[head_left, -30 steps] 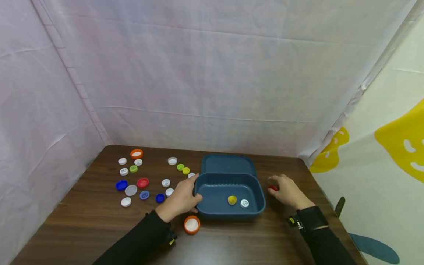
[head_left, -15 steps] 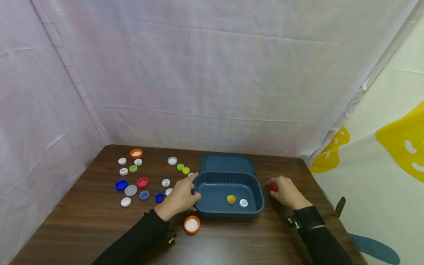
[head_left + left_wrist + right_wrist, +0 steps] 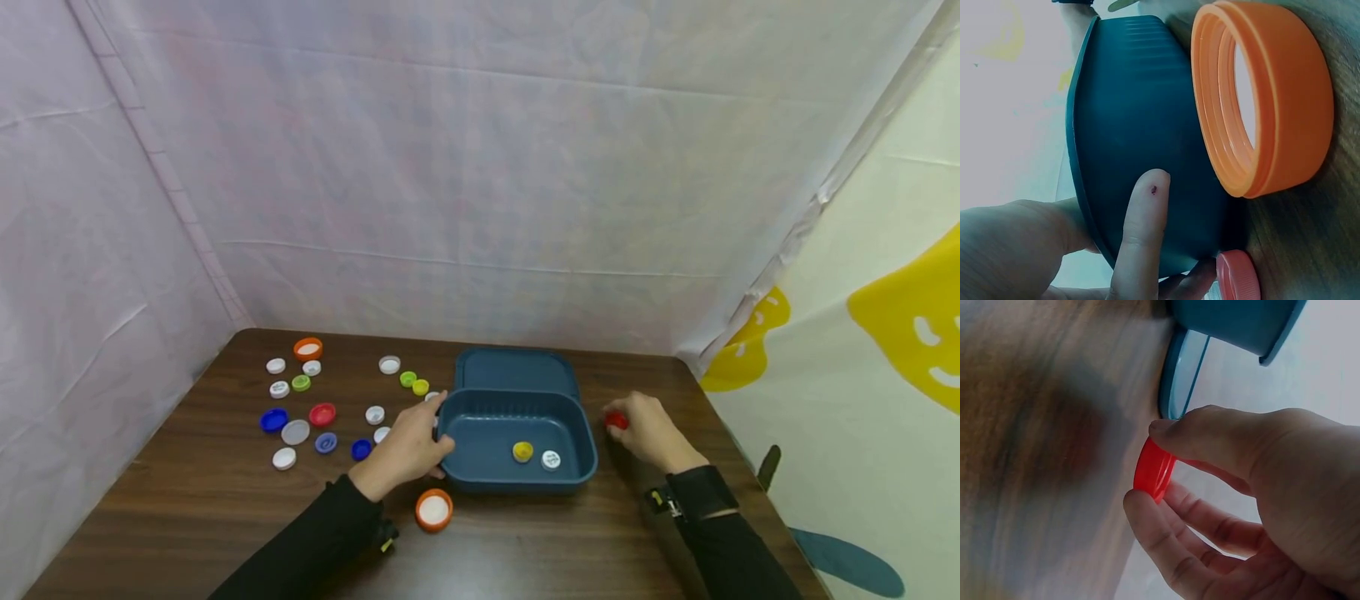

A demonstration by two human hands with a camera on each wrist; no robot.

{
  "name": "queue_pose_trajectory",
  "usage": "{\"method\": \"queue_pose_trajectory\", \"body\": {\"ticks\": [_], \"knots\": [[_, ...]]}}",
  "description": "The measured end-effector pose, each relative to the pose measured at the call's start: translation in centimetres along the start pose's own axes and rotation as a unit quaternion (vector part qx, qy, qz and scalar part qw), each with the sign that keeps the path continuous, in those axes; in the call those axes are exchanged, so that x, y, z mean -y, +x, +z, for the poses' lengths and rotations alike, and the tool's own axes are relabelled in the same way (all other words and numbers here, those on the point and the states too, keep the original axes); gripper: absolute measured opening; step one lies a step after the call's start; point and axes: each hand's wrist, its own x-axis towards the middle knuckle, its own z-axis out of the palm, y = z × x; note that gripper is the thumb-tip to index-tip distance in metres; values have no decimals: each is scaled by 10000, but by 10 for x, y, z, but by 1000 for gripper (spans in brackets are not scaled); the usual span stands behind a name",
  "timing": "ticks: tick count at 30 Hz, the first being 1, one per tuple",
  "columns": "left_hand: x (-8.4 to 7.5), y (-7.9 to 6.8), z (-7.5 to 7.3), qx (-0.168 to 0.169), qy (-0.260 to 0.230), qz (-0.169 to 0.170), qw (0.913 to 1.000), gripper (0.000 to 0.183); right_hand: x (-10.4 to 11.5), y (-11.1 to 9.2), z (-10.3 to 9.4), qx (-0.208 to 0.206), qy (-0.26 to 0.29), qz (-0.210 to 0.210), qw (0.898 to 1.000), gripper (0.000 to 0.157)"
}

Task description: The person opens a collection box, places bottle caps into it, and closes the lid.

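Observation:
In the head view, a blue plastic box (image 3: 517, 485) stands mid-table with a yellow bottle cap (image 3: 522, 452) and a white bottle cap (image 3: 551, 460) inside. My left hand (image 3: 405, 442) grips the box's left wall, thumb over the rim; the left wrist view shows a finger (image 3: 1144, 231) along the outside. Right of the box, my right hand (image 3: 652, 433) pinches a red bottle cap (image 3: 1155, 469) between thumb and fingertips. The right wrist view shows that cap held on edge, apart from the wood. A large orange lid (image 3: 1291, 100) lies close to the box's near left corner.
Many loose caps lie on the left of the table (image 3: 225, 517), among them a red cap (image 3: 322, 414), a blue cap (image 3: 274, 420) and a green cap (image 3: 302, 382). A flat blue lid (image 3: 517, 371) lies behind the box. White cloth (image 3: 480, 167) hangs behind the table.
My right hand has closed its fingers on the red cap and raised it slightly. The box has shifted a little to the left, with my left hand still on its wall.

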Motion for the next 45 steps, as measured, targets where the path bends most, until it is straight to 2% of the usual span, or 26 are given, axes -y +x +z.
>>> {"method": "queue_pose_trajectory", "body": {"ticks": [11,20,27,37,45], "knots": [[0,-1,0,-4,-21,21,10000,89,18,7,-12,-71,49,56,9999,26],[0,-2,-1,16,-67,29,10000,89,41,14,-25,-355,76,-278,9990,30],[1,-1,-1,16,-62,37,10000,88,61,18,-32,-383,84,-367,9986,30],[1,1,0,-1,-25,106,9999,88,86,24,-24,-279,156,-721,9969,34],[1,-1,1,-40,-66,111,9999,90,101,22,-12,20,237,-1131,9933,34]]}}
